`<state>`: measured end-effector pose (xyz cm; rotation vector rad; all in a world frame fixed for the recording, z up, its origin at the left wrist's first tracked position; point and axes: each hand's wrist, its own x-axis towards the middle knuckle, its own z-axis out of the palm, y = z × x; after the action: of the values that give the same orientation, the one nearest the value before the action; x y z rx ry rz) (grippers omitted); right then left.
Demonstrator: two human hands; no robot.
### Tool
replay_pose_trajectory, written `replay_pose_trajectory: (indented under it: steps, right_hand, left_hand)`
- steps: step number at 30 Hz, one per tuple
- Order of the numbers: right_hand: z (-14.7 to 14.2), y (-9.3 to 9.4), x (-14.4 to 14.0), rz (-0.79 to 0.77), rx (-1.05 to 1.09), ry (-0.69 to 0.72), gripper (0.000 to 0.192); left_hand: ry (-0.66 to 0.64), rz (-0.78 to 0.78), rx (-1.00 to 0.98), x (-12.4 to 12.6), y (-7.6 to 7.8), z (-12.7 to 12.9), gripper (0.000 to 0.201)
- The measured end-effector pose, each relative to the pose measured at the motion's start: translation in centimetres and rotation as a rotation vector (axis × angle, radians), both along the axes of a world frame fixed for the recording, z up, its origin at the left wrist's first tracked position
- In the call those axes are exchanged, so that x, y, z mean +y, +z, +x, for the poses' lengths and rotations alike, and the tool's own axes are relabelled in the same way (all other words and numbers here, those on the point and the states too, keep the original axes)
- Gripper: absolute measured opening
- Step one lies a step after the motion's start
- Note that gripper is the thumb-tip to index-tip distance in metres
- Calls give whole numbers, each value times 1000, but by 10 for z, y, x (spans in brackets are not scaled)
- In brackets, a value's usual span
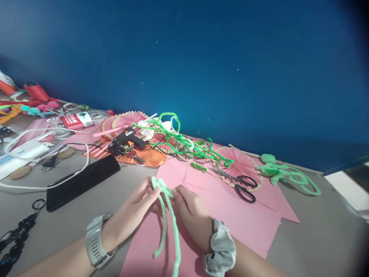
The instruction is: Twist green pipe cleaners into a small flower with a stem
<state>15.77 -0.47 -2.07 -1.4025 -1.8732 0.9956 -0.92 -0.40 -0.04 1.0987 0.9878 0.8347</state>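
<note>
Both hands meet low in the view, at about six o'clock, over a sheet of pink paper (230,215) spread on the grey tabletop (317,238). The left hand (135,207), with a grey watch (96,240) on its wrist, has its fingers closed in a pinch on the top of a pale green pipe cleaner (165,223); the right hand (191,211), with a grey scrunchie (220,250) on its wrist, pinches the same bent top from the other side. The pipe cleaner is folded there, and its two strands hang down toward the bottom edge between the wrists. At about two o'clock from the hands lie black-handled scissors (240,184) on the pink paper, touching a pink pleated paper fan (240,163). Further out at three o'clock sits a tangle of green pipe cleaners (285,175). At about twelve o'clock a black glue gun (127,139) rests on orange paper beside more green pipe cleaners (173,134). At ten o'clock a black phone (82,181) lies flat, with a white cable (46,186) curving round it, and a plastic bottle (79,119) lies on its side beyond.
</note>
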Motion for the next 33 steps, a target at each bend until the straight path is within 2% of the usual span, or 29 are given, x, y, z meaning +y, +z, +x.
replay_pose_trajectory:
  steps: [4,9,12,15,18,23,29,33]
  right_hand:
    - [1,2,1,-21,-56,56,24]
    - [3,4,0,-22,-100,131,25]
    - [2,3,-2,88,-183,169,22]
    - [-1,0,-4,248,-248,228,18]
    - [-2,0,-5,302,-231,259,16]
    - [0,2,-6,336,-198,239,13]
    - [2,6,-6,304,-138,167,13]
    - [2,9,-7,315,-135,163,11]
  left_hand:
    - [-41,-10,-53,1,3,0,22]
    - [-54,38,58,1,3,-2,26]
    - [-34,142,145,-1,-2,-3,26]
    - [-23,177,228,-5,-4,-4,27]
    - [-48,198,279,-7,-4,-4,25]
    - [-90,136,178,-6,-3,-3,21]
    - [-185,-16,47,-5,-1,-1,23]
    - [-221,74,129,-6,3,-1,23]
